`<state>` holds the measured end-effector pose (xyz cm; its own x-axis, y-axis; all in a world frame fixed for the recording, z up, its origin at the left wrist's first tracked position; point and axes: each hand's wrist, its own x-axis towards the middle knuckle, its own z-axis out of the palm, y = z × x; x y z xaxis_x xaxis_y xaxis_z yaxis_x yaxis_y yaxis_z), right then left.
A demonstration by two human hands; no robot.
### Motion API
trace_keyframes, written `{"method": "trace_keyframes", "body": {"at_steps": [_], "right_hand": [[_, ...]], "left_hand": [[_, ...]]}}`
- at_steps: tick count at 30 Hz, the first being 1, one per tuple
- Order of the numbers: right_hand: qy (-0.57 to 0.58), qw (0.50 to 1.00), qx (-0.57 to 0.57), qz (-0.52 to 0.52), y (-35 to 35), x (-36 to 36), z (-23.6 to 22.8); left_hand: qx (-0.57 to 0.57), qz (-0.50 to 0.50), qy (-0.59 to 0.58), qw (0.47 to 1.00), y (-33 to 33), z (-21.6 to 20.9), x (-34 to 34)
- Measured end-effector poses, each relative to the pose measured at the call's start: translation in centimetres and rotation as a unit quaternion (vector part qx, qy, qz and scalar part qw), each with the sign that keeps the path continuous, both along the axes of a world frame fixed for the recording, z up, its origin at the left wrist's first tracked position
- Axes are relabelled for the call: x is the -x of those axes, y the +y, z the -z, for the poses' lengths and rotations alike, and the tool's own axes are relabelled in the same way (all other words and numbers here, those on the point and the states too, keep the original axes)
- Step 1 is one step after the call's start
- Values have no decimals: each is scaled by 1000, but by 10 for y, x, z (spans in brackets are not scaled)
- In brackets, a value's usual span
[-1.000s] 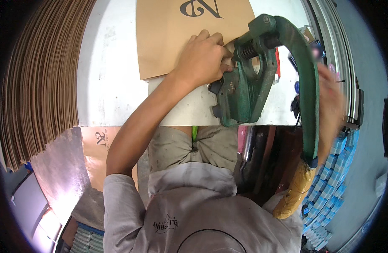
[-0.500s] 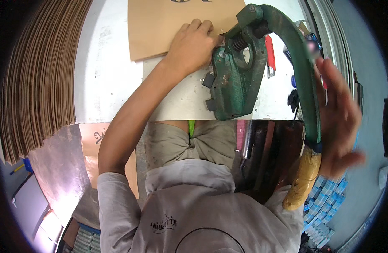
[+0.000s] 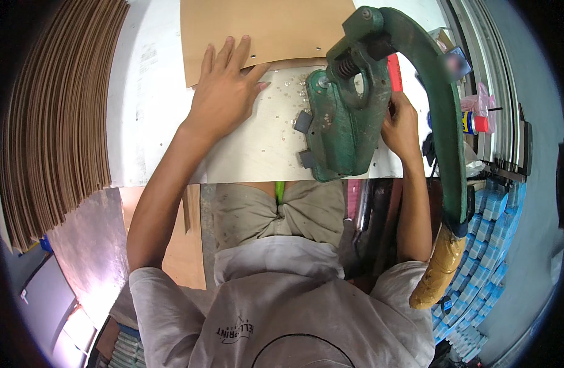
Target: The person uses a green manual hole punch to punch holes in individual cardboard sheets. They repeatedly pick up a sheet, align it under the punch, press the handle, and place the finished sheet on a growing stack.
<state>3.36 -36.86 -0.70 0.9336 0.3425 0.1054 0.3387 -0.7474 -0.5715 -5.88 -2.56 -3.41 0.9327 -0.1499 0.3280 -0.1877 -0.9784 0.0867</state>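
Note:
A brown paper bag lies at the far side of the white table, with two small dark-ringed holes near its close edge. My left hand rests on that edge, fingers stretched over the paper and thumb apart. The green hand press stands right of centre, its long lever curving down to a tape-wrapped handle. Just right of the press body is my right hand, its fingers curled and partly hidden behind the press. They are beside a red cutter; what they hold, if anything, is hidden.
Small eyelets and washers lie scattered left of the press. A tall stack of brown sheets fills the left side. A spray can with red cap lies at the right, above blue-wrapped bundles.
My left hand has moved left from the press onto the bag's edge. The bag has shifted left and its holes now show. My right hand has gone from beside the lever to the press body.

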Motion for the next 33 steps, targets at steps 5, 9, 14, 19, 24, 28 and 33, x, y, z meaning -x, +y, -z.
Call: {"method": "trace_keyframes", "body": {"at_steps": [5,9,14,19,24,28,33], "right_hand": [[90,964,-236,-86,39,3,-10],[105,949,-277,-110,51,-9,15],[85,948,-270,-145,67,-9,26],[231,922,-310,-29,65,-15,-12],[326,785,-523,70,72,-22,6],[288,847,-439,83,73,-2,-6],[303,906,-282,90,42,-2,-8]], "left_hand": [[2,17,-16,1000,-3,-4,-13],[10,41,-43,998,-6,-5,-26],[27,38,-61,997,-7,-3,-31],[82,42,-101,991,-16,-8,-39],[149,61,-51,986,-47,-27,-50],[232,53,-18,971,-62,-29,-32],[241,55,-27,969,-73,-25,-31]]}}
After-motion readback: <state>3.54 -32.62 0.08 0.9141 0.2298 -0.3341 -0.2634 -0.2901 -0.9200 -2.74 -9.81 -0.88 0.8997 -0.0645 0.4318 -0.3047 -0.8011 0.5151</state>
